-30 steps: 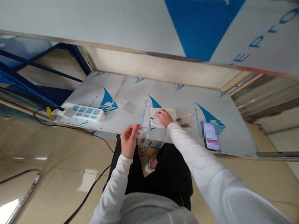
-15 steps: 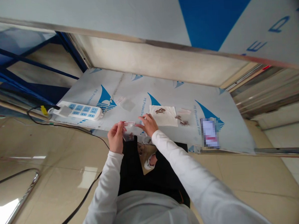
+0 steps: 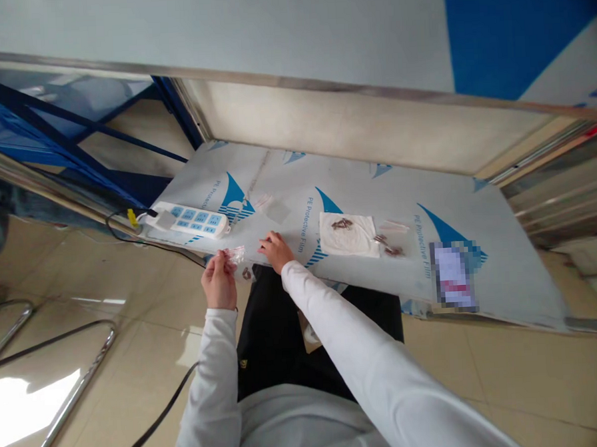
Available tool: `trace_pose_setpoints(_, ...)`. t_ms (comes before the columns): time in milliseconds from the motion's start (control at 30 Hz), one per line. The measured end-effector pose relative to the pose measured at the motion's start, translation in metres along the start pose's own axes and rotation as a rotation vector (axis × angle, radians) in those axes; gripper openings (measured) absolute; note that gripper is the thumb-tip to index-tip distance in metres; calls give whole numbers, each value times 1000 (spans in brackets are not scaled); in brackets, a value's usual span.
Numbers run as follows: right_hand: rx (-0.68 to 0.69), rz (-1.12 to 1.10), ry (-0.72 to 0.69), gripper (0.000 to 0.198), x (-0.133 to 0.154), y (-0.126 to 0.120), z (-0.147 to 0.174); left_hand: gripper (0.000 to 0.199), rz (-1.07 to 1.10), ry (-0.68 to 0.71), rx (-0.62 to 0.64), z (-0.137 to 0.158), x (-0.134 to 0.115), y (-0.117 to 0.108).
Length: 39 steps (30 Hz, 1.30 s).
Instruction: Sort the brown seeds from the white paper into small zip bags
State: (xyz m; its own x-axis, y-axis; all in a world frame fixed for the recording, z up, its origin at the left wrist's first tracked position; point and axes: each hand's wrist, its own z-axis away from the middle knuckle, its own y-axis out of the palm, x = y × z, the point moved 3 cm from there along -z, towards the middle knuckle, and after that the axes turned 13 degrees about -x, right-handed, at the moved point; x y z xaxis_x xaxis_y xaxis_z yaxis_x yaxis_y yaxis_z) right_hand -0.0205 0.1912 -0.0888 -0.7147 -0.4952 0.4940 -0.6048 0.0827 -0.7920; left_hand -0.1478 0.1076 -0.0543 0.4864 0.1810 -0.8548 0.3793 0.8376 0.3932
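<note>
My left hand [image 3: 219, 281] pinches a small clear zip bag [image 3: 237, 259] by its pink-edged top, just off the front edge of the table. A few small brownish metal parts [image 3: 246, 273] show in the lower part of the bag. To the right of the bag, and apart from it, my right hand [image 3: 278, 251] hovers over the table edge, its thumb and forefinger slightly parted and nothing visible between them. Several similar parts [image 3: 342, 224] lie on a white cloth or paper sheet [image 3: 354, 244], with another zip bag [image 3: 395, 227] and more parts [image 3: 393, 251] beside it.
A white power strip [image 3: 198, 220] with a black cable rests on the left of the film-covered table [image 3: 296, 170]. Behind my hands lies a flat clear bag [image 3: 275, 208]. A phone-like blurred item [image 3: 454, 277] is at the right. An upper shelf [image 3: 248, 32] overhangs the back.
My right hand has come away from the zip bag, which stays in my left hand. The bag now hangs lower at the table edge. The whole view has shifted as my head turned left.
</note>
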Motion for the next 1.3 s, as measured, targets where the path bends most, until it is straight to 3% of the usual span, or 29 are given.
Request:
trace_pose_setpoints(133, -12, 2, 74, 25, 3, 8, -13, 30, 7, -12, 4, 4, 2, 0)
trace_pose_setpoints(233, -60, 12, 127, 30, -14, -16, -12, 29, 11, -26, 15, 10, 6, 4)
trace_pose_setpoints(433, -234, 122, 298, 35, -118, -114, 4, 28, -63, 16, 207, 35, 19, 21)
trace_pose_setpoints(567, -200, 130, 297, 25, -164, -138, 9, 29, -174, 45, 383, 68, 27, 40)
trace_pose_setpoints(800, -147, 151, 280, 18, -158, -120, 10, 31, -319, 57, 514, 111, 29, 59)
trace_pose_setpoints(1033, -87, 200, 293, 16, -152, -122, 2, 30, -342, 73, 517, 107, 34, 55)
trace_pose_setpoints(1300, -7, 159, 196, 15, -139, -127, -17, 32, -327, 81, 483, 102, 29, 55)
